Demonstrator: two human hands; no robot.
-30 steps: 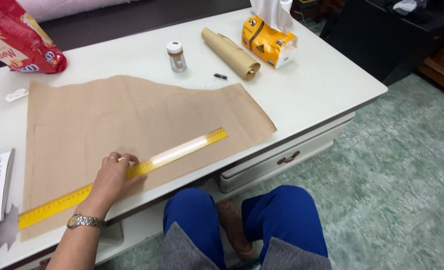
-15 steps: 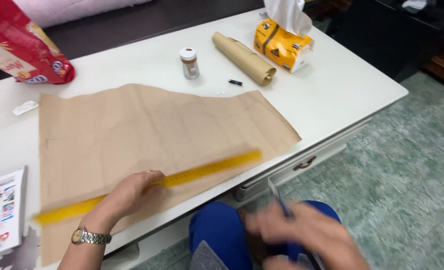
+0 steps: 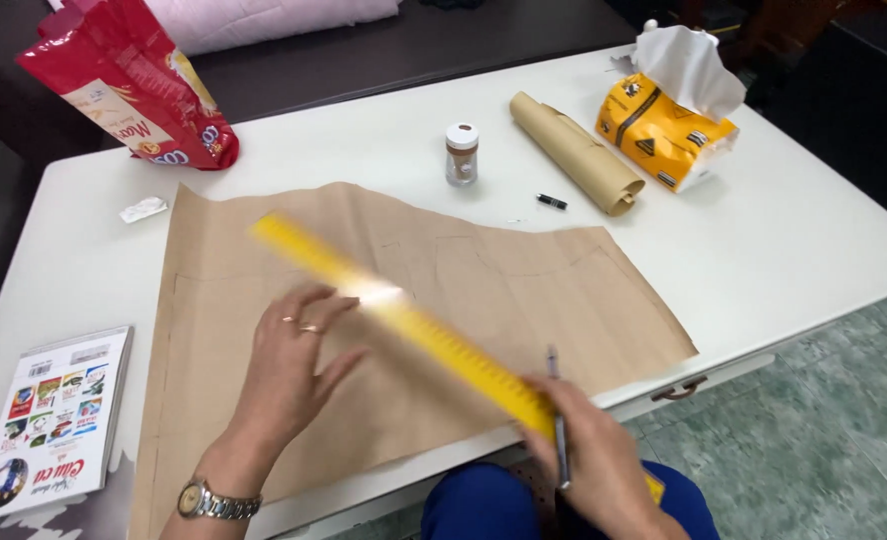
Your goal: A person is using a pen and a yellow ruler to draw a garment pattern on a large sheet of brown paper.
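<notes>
A large sheet of brown paper (image 3: pixel 524 290) with faint drawn lines lies flat on the white table (image 3: pixel 814 250). A long yellow ruler (image 3: pixel 434 340), blurred by motion, crosses it on a slant from upper left to lower right. My left hand (image 3: pixel 289 370) rests on the paper with fingers spread, fingertips at the ruler's edge. It wears rings and a wristwatch. My right hand (image 3: pixel 594 450) is at the table's near edge, gripping a pen (image 3: pixel 553 365) that points away from me. The ruler's lower end runs under that hand.
At the back stand a red snack bag (image 3: pixel 134 90), a small jar (image 3: pixel 461 153), a roll of brown paper (image 3: pixel 576 153) and a yellow tissue pack (image 3: pixel 664 125). A small black cap (image 3: pixel 552 202) lies near the roll. A booklet (image 3: pixel 54 420) is at the near left.
The ruler has swung from lying along the paper's near edge to a steep diagonal. My right hand came up from below with a pen and reached the ruler's lower end.
</notes>
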